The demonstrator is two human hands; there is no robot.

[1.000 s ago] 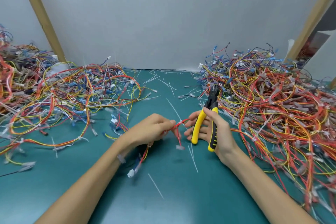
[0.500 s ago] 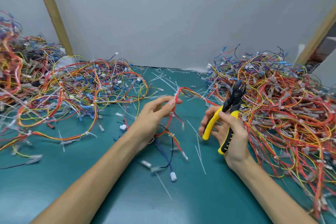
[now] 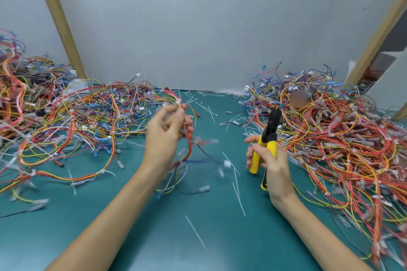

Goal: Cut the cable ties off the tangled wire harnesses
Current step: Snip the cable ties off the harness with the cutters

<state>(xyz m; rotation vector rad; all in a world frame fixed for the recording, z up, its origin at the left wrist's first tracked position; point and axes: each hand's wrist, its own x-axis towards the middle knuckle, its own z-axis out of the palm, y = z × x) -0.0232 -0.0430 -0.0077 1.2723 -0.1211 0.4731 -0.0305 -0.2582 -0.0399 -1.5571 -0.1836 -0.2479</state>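
Far left there's the left pile (image 3: 72, 121) of harnesses, red/yellow/blue wires all knotted up w/ white ties still on, spread over the teal mat (image 3: 154, 237). A wooden post (image 3: 59, 22) leans up behind it against the grey wall (image 3: 198, 17).

Next over, the left hand (image 3: 164, 136) is raised off the mat, palm towards the cam, and pretty blurry. Fingers and thumb are curled in, pinching one harness (image 3: 174, 95) near its top. A white tie (image 3: 178, 101) sits on the bundle right above the fingertips. The rest of the wires hang down past the wrist, loose ends and connectors dangling just over the mat, too smeared to say if they touch it.

Middle of the mat has cut ties (image 3: 239, 196) scattered about as thin white strips, w/ more back by the wall.

The right hand (image 3: 272, 165) is wrapped round the yellow handles of the cutters (image 3: 269, 130), a full fist grip w/ the black head pointing up and away. Handles look squeezed close together, but I can't tell if the blades are fully closed. They're apart from the harness, nothing between the blades afaict.

Far right is the right pile (image 3: 341, 134), bigger and mostly red/yellow, starting just beside the cutters and running off frame. There's a 2nd post (image 3: 378, 35) behind it.
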